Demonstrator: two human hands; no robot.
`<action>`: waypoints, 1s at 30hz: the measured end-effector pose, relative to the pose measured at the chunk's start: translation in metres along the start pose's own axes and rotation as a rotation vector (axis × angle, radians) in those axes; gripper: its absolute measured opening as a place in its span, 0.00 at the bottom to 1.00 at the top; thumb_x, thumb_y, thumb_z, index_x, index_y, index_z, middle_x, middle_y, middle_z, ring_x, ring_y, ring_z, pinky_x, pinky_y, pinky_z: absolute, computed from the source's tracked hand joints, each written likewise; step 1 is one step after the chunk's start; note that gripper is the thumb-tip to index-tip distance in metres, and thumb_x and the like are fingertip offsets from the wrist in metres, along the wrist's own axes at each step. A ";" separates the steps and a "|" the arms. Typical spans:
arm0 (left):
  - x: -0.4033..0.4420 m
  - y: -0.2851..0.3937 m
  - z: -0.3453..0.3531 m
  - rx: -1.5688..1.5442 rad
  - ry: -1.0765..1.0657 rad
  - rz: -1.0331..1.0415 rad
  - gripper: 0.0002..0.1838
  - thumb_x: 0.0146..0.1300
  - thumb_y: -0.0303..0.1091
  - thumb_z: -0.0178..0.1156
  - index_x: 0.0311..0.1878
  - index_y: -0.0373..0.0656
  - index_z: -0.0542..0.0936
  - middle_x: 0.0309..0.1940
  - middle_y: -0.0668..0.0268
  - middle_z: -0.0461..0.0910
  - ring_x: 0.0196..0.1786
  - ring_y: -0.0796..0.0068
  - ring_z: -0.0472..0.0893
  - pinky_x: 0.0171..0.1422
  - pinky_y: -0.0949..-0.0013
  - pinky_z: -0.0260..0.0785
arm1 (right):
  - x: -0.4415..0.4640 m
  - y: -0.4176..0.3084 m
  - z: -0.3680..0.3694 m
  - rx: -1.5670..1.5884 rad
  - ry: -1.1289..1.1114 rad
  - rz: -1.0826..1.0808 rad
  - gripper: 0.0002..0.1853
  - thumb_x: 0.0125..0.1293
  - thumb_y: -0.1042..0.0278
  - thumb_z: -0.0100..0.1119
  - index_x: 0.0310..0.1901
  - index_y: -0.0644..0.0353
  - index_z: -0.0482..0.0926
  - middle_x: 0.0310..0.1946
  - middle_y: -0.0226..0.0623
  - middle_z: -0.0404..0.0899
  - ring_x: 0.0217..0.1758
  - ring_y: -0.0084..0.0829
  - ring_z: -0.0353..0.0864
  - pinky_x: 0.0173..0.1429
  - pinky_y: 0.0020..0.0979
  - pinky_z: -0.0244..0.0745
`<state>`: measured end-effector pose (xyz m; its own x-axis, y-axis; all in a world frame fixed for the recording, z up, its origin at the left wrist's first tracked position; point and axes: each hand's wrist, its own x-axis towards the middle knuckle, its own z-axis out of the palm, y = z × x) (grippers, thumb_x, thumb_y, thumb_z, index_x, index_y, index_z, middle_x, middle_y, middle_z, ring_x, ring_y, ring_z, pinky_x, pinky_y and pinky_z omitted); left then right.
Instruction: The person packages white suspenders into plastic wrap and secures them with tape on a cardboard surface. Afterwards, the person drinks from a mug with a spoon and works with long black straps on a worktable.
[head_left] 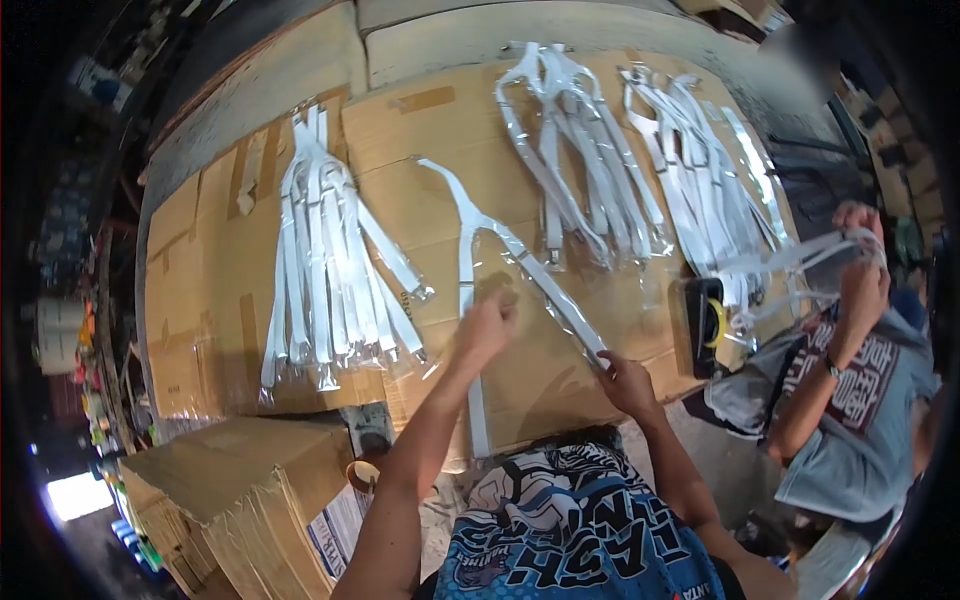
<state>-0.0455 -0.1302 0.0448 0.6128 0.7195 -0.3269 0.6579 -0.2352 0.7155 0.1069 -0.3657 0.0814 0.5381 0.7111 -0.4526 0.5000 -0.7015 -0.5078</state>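
A pair of white suspenders [468, 212] lies spread in a Y on the cardboard, its single back strap pointing away from me. Between its two front straps, partly over the left one, is my left hand [488, 322]. That hand is slightly blurred with its fingers curled; whatever it may hold is hidden. My right hand [628, 384] pinches the lower end of the right front strap, which looks wrapped in clear plastic. The left front strap runs down toward the table's near edge, passing beneath my left forearm.
Bundles of bagged white suspenders lie at left [325, 240], back centre [590, 150] and right [690, 160]. A black and yellow tape dispenser [706, 325] stands on the right. Beside it, a co-worker's hands [862, 250] hold more white straps. An open cardboard box [240, 470] sits below left.
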 end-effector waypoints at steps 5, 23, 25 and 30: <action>0.037 -0.053 -0.041 -0.024 0.337 0.055 0.10 0.61 0.29 0.60 0.45 0.47 0.85 0.41 0.59 0.84 0.45 0.55 0.83 0.51 0.59 0.75 | 0.070 -0.028 0.010 0.085 0.066 -0.243 0.13 0.62 0.67 0.63 0.48 0.59 0.83 0.34 0.46 0.83 0.33 0.44 0.83 0.41 0.40 0.77; 0.145 -0.059 -0.061 0.129 0.338 0.453 0.10 0.59 0.24 0.61 0.44 0.39 0.84 0.44 0.62 0.83 0.44 0.57 0.82 0.51 0.61 0.76 | 0.304 -0.160 0.033 0.065 -0.083 -0.878 0.12 0.60 0.75 0.60 0.46 0.62 0.84 0.43 0.47 0.82 0.45 0.51 0.81 0.52 0.44 0.75; 0.146 -0.064 -0.062 0.158 0.316 0.480 0.09 0.58 0.24 0.62 0.43 0.40 0.84 0.41 0.62 0.82 0.42 0.57 0.82 0.49 0.61 0.76 | 0.307 -0.159 0.037 0.026 -0.074 -0.896 0.12 0.59 0.75 0.60 0.45 0.61 0.84 0.42 0.47 0.82 0.44 0.51 0.81 0.51 0.44 0.75; 0.154 -0.070 -0.069 0.227 0.251 0.573 0.06 0.56 0.23 0.63 0.37 0.40 0.83 0.39 0.63 0.81 0.41 0.59 0.82 0.49 0.60 0.76 | 0.305 -0.162 0.040 0.041 -0.094 -0.847 0.11 0.59 0.75 0.59 0.43 0.60 0.84 0.39 0.45 0.82 0.42 0.50 0.82 0.49 0.43 0.75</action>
<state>-0.0268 0.0417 -0.0130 0.7906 0.5634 0.2398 0.3511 -0.7380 0.5763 0.1632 -0.0331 -0.0038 -0.0654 0.9973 0.0340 0.6825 0.0696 -0.7276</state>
